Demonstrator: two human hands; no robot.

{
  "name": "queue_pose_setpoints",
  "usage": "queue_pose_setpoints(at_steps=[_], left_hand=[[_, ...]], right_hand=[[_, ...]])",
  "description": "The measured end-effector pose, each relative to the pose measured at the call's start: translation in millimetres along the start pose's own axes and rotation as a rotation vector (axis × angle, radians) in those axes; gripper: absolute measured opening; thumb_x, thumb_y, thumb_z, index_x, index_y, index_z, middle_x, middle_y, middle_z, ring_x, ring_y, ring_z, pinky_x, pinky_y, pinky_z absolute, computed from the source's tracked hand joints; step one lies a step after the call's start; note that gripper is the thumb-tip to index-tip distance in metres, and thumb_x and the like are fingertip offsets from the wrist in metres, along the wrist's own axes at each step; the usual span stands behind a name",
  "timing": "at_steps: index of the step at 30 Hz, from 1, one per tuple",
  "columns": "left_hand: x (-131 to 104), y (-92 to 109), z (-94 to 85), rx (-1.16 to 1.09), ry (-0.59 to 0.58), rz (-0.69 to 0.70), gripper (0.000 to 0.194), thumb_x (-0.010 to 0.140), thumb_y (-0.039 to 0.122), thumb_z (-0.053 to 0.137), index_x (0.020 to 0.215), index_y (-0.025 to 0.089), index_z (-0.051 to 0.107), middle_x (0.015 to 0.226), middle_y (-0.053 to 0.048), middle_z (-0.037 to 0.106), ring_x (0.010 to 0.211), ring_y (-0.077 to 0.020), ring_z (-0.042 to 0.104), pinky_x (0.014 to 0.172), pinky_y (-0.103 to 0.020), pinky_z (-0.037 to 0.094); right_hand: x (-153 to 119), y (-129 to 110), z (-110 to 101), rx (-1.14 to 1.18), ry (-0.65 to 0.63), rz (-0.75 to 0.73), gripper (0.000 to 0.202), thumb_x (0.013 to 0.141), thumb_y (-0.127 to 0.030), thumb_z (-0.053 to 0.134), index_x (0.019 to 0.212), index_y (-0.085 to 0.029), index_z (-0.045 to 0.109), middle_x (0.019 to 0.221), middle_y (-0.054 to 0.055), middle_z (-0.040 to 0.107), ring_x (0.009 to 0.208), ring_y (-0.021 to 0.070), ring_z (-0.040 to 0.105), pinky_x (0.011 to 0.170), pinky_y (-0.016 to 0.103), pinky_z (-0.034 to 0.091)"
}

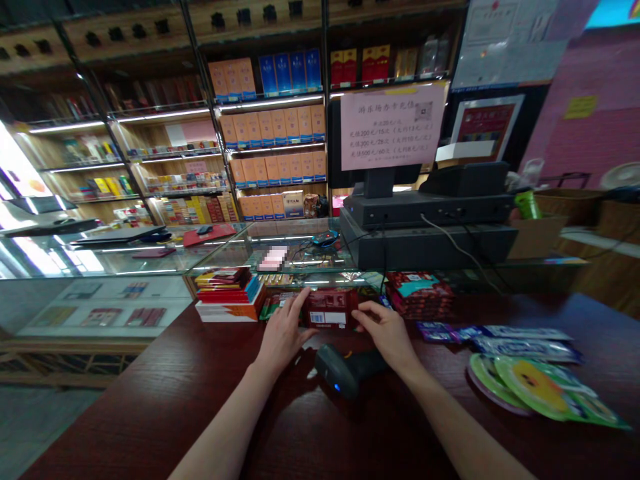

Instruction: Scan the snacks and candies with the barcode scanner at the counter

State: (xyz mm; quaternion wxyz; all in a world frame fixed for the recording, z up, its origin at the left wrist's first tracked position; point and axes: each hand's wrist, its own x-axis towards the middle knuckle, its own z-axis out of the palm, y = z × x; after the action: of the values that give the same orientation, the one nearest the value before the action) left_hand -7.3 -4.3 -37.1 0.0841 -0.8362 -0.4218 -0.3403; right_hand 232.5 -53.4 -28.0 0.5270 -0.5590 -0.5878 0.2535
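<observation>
Between my two hands a dark red snack packet [331,308] stands on edge, its white barcode label facing me. My left hand [285,327] grips its left end, thumb below and fingers along the top. With thumb and fingertips, my right hand [387,331] pinches the right edge. Just in front of the packet, a black barcode scanner [337,373] lies on the dark wooden counter [300,433], a small blue light lit on it. Behind my right hand is a stack of similar dark red packets [423,300]. Part of a green packet shows behind my left hand.
Boxes and red packs [230,297] are piled left of my hands. On the right lie blue-purple snack packs [520,340] and round green packages [535,387]. A glass counter carries a cash register [425,220] with a paper sign [393,127]. Stocked shelves [275,127] stand behind.
</observation>
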Motion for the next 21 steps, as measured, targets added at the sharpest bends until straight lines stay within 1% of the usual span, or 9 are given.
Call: queue_pose_setpoints(at_steps=[3,5,8,12,14,17,18,19,21], left_hand=[[0,2,-0.7,-0.143,-0.013,-0.012,0.095,0.080,0.023,0.074,0.154,0.034,0.016,0.116,-0.005,0.059,0.085,-0.0186,0.066,0.081,-0.035,0.056],[0,2,-2.0,-0.202,-0.019,-0.010,0.090,0.082,0.020,0.071,0.153,0.035,0.018,0.115,-0.005,0.060,0.083,-0.0174,0.066,0.082,-0.036,0.057],[-1,0,-2.7,-0.252,-0.023,-0.009,0.077,0.087,0.020,0.063,0.152,0.034,0.024,0.115,-0.005,0.062,0.087,-0.0174,0.067,0.085,-0.035,0.057],[-4,-7,-1.0,-0.314,0.024,-0.028,0.059,0.094,0.022,0.054,0.148,0.032,0.033,0.119,-0.005,0.066,0.095,-0.0165,0.069,0.088,-0.031,0.057],[-5,-9,-0.4,-0.344,0.046,-0.062,0.055,0.095,0.023,0.053,0.146,0.030,0.036,0.113,-0.004,0.069,0.094,-0.0167,0.070,0.085,-0.030,0.058],[-5,-12,-1.4,-0.389,0.115,-0.128,0.057,0.094,0.025,0.055,0.147,0.027,0.034,0.098,-0.001,0.071,0.087,-0.0158,0.071,0.081,-0.029,0.059],[-4,-13,-2.5,-0.393,0.140,-0.141,0.053,0.094,0.025,0.055,0.144,0.026,0.038,0.094,0.000,0.071,0.084,-0.0152,0.071,0.079,-0.028,0.058],[-4,-15,-3.8,-0.388,0.157,-0.145,0.046,0.094,0.026,0.055,0.138,0.026,0.045,0.090,0.001,0.071,0.081,-0.0147,0.071,0.077,-0.027,0.058],[-4,-19,-7.0,-0.357,0.164,-0.138,0.022,0.093,0.028,0.056,0.115,0.024,0.059,0.085,0.002,0.070,0.077,-0.0141,0.069,0.071,-0.024,0.057]], right_hand=[[0,0,-1,-0.027,0.028,-0.010,0.027,0.084,-0.048,0.059,0.081,-0.022,0.069,0.068,0.001,0.069,0.066,0.0223,0.069,0.065,0.031,0.048],[1,0,-2,-0.063,0.060,-0.015,0.027,0.084,-0.048,0.059,0.082,-0.023,0.070,0.069,0.001,0.071,0.067,0.0226,0.070,0.066,0.031,0.049],[2,0,-4,-0.109,0.082,-0.010,0.026,0.084,-0.047,0.059,0.082,-0.024,0.071,0.069,0.001,0.072,0.068,0.0231,0.069,0.067,0.032,0.048],[5,-2,-4,-0.114,0.086,-0.035,0.025,0.084,-0.047,0.060,0.082,-0.024,0.071,0.077,0.003,0.074,0.070,0.0241,0.070,0.069,0.033,0.048],[7,-4,-3,-0.104,0.086,-0.054,0.026,0.084,-0.047,0.060,0.083,-0.024,0.070,0.079,0.004,0.074,0.071,0.0244,0.069,0.069,0.033,0.048],[12,-8,0,-0.110,0.101,-0.122,0.027,0.085,-0.048,0.059,0.082,-0.023,0.070,0.082,0.005,0.073,0.074,0.0242,0.068,0.073,0.034,0.048],[14,-10,2,-0.121,0.116,-0.157,0.028,0.085,-0.048,0.059,0.081,-0.023,0.070,0.084,0.005,0.072,0.077,0.0242,0.067,0.076,0.035,0.048],[16,-13,3,-0.133,0.135,-0.190,0.029,0.084,-0.049,0.059,0.080,-0.023,0.070,0.087,0.006,0.072,0.081,0.0244,0.067,0.078,0.035,0.048],[19,-18,7,-0.145,0.149,-0.218,0.030,0.083,-0.049,0.060,0.080,-0.023,0.072,0.090,0.007,0.071,0.084,0.0250,0.066,0.079,0.036,0.048]])
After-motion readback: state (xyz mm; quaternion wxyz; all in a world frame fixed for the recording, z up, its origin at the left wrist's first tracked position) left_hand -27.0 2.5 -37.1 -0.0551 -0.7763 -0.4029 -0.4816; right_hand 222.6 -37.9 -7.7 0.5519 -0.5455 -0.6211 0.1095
